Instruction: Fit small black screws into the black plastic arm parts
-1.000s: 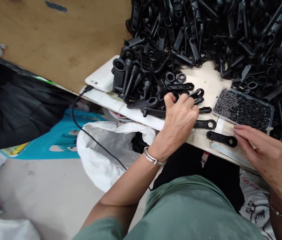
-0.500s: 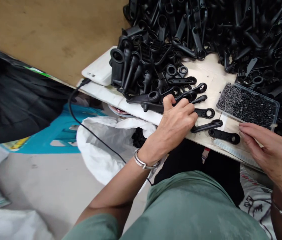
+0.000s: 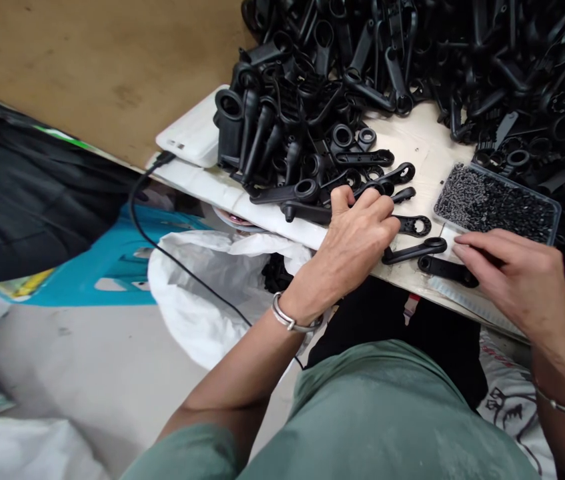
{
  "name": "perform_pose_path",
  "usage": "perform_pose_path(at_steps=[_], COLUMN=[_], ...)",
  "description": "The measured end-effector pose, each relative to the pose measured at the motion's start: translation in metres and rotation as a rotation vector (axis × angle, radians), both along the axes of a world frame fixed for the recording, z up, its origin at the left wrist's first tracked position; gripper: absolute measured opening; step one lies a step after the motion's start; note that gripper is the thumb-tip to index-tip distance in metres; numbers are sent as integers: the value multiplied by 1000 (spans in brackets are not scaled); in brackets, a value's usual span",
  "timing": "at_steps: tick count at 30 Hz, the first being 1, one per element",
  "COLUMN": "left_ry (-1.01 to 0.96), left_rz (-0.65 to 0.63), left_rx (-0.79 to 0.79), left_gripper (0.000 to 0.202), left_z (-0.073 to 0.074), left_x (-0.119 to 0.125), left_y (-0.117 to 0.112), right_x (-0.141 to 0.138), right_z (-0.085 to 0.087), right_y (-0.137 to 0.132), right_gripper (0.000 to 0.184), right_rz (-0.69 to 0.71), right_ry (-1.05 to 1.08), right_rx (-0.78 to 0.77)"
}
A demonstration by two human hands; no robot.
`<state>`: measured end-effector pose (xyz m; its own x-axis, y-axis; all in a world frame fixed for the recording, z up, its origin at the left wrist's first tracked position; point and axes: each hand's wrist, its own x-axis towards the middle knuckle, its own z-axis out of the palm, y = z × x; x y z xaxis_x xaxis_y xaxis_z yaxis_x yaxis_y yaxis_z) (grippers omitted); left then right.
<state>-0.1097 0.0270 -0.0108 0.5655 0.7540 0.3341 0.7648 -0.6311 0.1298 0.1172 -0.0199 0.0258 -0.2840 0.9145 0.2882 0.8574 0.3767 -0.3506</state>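
Note:
My left hand [image 3: 357,237] is curled over the near edge of a group of black plastic parts, its fingers bent round one of them. A ring-ended black plastic part [image 3: 415,226] sticks out to the right of its knuckles. My right hand [image 3: 519,277] hovers close to the table's front edge, thumb and forefinger pinched together; whatever is between them is too small to tell. Beneath those fingertips lies another black plastic part [image 3: 446,271], partly covered. One more ring-ended lever [image 3: 415,251] rests between my hands. Behind the right hand sits a clear box [image 3: 497,203] of small dark screws.
A large heap of black plastic parts [image 3: 412,60] covers the back and right. At the left stand a white device [image 3: 197,130] and its black cable [image 3: 182,273]. A white bag [image 3: 197,300] hangs open below the table edge, near a blue stool [image 3: 112,267].
My right hand has moved left, from beside the screw box to above the nearest black parts, still pinched. My left hand has stayed almost in place.

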Motion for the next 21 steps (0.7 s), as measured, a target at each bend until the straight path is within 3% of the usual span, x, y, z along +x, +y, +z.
perform_pose_path(at_steps=[9,17,21], left_ry=[-44,-88,-79], left_rz=[-25,-21,-8], left_rx=[-46,-24,-21], left_gripper=[32,33,33], left_z=[0,-2,-2], left_x=[4,6,5], left_y=[4,3,3], right_x=[-45,-53,-50], right_z=[5,6,7], right_y=[41,50,54], right_gripper=[32,32,29], right_rz=[-157,-217,-137], right_ry=[-443,-422,-413], right_rx=[-358,-448,-465])
